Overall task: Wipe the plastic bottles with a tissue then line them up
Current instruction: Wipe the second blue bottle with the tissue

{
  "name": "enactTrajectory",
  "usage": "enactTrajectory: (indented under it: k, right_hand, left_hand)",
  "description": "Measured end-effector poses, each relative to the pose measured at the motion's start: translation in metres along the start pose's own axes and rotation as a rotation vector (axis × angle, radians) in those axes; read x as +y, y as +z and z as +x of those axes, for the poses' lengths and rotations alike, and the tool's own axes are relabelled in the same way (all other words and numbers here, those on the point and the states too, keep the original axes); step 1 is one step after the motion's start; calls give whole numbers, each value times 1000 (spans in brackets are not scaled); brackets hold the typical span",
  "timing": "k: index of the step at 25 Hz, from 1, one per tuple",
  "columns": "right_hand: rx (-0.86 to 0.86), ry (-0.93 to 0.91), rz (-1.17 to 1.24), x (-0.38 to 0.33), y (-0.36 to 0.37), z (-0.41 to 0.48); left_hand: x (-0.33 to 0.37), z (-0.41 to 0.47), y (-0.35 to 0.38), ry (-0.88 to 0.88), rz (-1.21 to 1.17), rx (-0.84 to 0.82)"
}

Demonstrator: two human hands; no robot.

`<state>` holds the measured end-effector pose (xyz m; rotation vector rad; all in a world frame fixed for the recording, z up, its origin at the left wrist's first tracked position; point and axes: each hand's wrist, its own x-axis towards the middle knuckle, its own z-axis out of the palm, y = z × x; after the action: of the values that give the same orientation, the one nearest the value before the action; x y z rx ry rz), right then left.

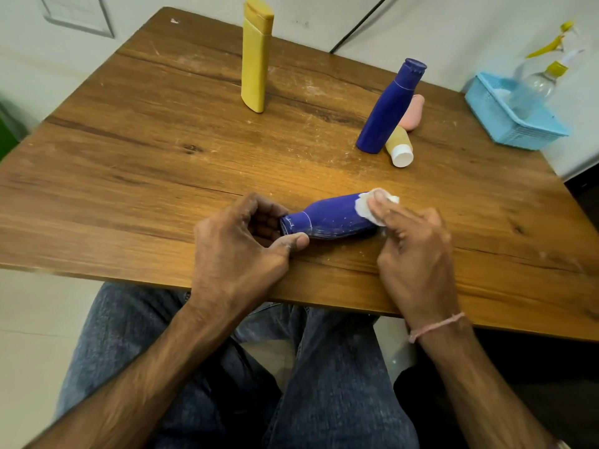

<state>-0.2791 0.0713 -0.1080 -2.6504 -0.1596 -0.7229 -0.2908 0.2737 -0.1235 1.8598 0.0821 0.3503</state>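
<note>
**One bottle mid-wipe, four more sitting around**

One blue bottle [330, 218] is lying on its side on the table [129, 176] and getting the tissue treatment right now. The left hand [240, 251] is pinching the cap end, thumb underneath and the curled fingers [265, 222] over the top, steadying it. The right hand [418, 251] is pressing a wadded tissue [366, 207] against the fat base end, fingertips bunched together on the wad. You can see pale smudges along the body between the two hands, so I'm guessing this one is only partly clean.

Beyond the fingers, well apart from them: a tall yellow bottle [256, 56] is standing alone at the far side. Off past the right fingertips, a second blue one [389, 108] is standing upright, with a small white-capped bottle [399, 147] and a pink one [413, 113] lying just beside it, looking like they're touching.

Can't tell which of those are wiped already. Nothing's looking like a proper row yet, so the lining up is mostly still ahead, plus likely a few more wipes.
</note>
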Motion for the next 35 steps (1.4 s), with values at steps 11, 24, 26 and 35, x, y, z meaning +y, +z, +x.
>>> enactTrajectory:
  k: [11,24,26,35]
  right_hand:
    - [22,90,-56,10,4,2]
    - [62,-80,65,-21,18,-19]
    - [-40,-244,158,-41,18,-41]
    - [19,-104,74,-23,18,-30]
  left_hand:
    - [0,1,0,-34,8,9]
    - [-2,3,2,-54,28,-4]
    - [-2,4,1,-50,40,-12]
    - [-5,5,2,-77,-4,-32]
